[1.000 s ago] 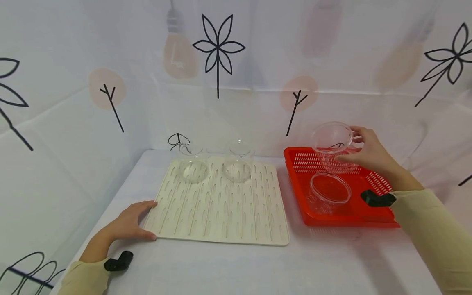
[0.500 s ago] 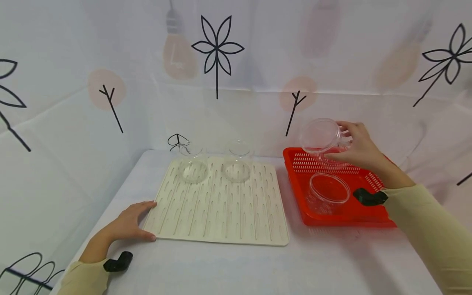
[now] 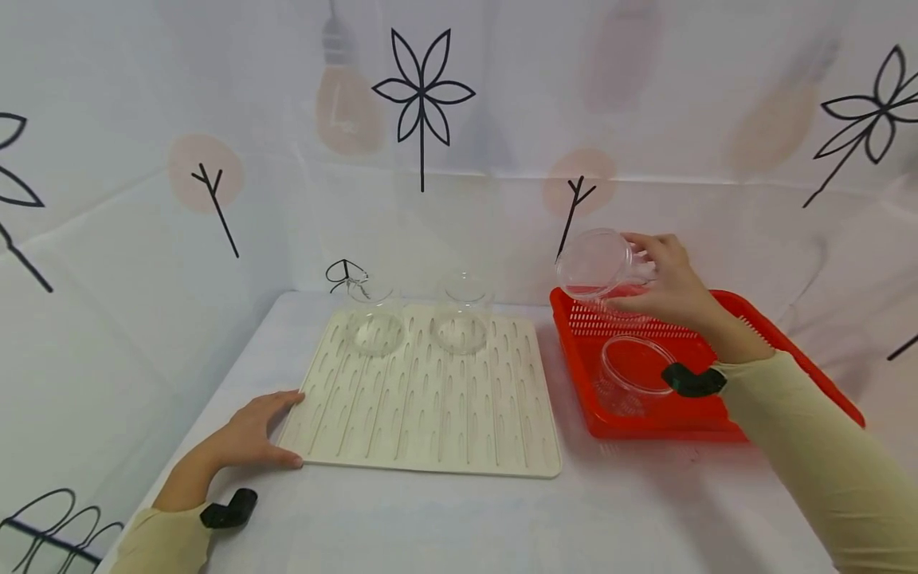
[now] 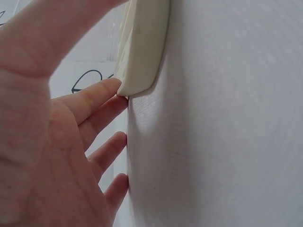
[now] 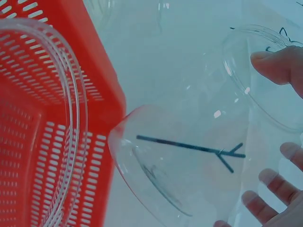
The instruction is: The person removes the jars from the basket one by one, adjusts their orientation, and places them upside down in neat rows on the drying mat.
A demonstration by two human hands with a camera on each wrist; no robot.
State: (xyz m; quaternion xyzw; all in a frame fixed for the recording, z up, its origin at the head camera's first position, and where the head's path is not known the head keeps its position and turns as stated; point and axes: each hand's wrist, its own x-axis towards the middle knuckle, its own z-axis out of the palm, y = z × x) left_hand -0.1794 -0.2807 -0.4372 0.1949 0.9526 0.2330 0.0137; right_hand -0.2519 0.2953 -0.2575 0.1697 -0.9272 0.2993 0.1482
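Clear cup (image 3: 597,267) is tilted in our right hand (image 3: 670,283), raised at the far-left corner of the red basket (image 3: 595,428); we cannot tell which of its round ends is the mouth. Our thumb and fingers bend round its side from the right, about as far apart as the cup demands; whether they also hold a handle we cannot make out. Our left hand (image 3: 251,430) lies loosely spread, gripping nothing, its fingertips touching the left edge and near-left corner of the cream mat (image 3: 430,414). On the mat's far part, 2 more cups stand side by side, a left cup (image 3: 376,343) and a right cup (image 3: 461,343). 1 basket cup (image 3: 638,387) sits in the basket's left part.

To carry well, we judge, we want a firm, gentle grip, since smooth walls may slip, and enough height to clear the basket's rim. Any turning should be slow and well apart from the standing cups. Light fingertip pressure should steady the mat on the tabletop (image 3: 430,526).
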